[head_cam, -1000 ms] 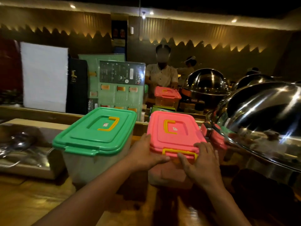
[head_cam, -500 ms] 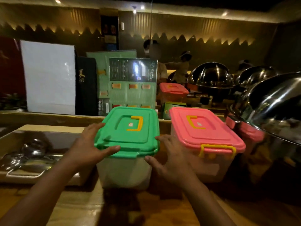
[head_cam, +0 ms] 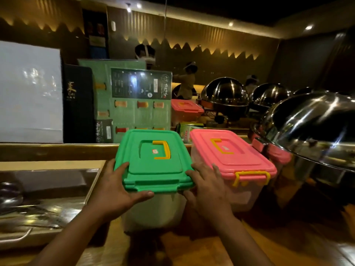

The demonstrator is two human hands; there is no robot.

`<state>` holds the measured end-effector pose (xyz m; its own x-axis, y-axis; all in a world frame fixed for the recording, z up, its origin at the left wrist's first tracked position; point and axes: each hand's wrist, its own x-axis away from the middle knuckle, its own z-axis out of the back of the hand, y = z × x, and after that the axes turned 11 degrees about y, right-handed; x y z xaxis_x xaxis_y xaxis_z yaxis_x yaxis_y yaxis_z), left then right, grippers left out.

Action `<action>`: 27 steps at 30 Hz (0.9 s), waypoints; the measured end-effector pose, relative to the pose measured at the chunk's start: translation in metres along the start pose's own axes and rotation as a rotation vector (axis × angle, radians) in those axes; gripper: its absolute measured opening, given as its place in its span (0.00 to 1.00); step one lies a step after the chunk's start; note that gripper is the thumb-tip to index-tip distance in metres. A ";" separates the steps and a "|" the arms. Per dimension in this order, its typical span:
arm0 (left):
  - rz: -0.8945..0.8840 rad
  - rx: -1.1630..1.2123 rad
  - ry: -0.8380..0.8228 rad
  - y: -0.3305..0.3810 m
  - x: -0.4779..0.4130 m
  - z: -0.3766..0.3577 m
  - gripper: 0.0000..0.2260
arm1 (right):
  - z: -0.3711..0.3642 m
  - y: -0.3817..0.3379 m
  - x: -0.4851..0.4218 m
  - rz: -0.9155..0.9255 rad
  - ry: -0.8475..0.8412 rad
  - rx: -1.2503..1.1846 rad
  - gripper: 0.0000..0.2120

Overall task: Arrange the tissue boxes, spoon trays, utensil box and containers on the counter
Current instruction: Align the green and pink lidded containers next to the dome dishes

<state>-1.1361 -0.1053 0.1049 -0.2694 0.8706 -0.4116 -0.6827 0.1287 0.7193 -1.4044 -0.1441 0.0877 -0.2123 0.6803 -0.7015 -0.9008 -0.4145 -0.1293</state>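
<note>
A clear container with a green lid (head_cam: pixel 153 158) and a yellow handle stands on the wooden counter (head_cam: pixel 192 250) in front of me. My left hand (head_cam: pixel 115 191) grips its left front corner and my right hand (head_cam: pixel 207 187) grips its right front corner. Right beside it, on the right, stands a container with a pink lid (head_cam: pixel 230 152) and yellow clasp. A third pink-lidded container (head_cam: pixel 272 152) sits partly hidden behind it. A wooden spoon tray (head_cam: pixel 48 198) with metal ladles lies to the left.
Large steel chafing domes (head_cam: pixel 315 129) crowd the right side. Green menu boards (head_cam: pixel 134 104), a black board and a white panel (head_cam: pixel 28 93) stand behind the raised ledge. Another pink-lidded box (head_cam: pixel 185 110) and a green tissue box (head_cam: pixel 187 131) sit farther back. People stand behind.
Both hands left the pink-lidded container and went to the green-lidded one, closing on its front corners. The green container now stands close against the pink one.
</note>
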 end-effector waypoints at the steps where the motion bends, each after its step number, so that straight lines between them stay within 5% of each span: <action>1: -0.018 -0.017 0.007 0.002 -0.002 -0.003 0.58 | 0.000 0.004 -0.001 0.004 -0.004 0.016 0.26; 14: 0.012 -0.003 0.014 0.018 -0.019 -0.046 0.60 | 0.002 0.040 -0.016 -0.038 -0.073 0.020 0.31; 27: 0.023 0.047 -0.018 0.008 -0.023 -0.042 0.63 | -0.009 0.045 -0.018 -0.021 0.012 -0.022 0.26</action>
<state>-1.1645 -0.1440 0.0964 -0.2725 0.8819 -0.3846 -0.6436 0.1300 0.7542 -1.4374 -0.1802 0.0884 -0.1892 0.6816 -0.7068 -0.8966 -0.4135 -0.1587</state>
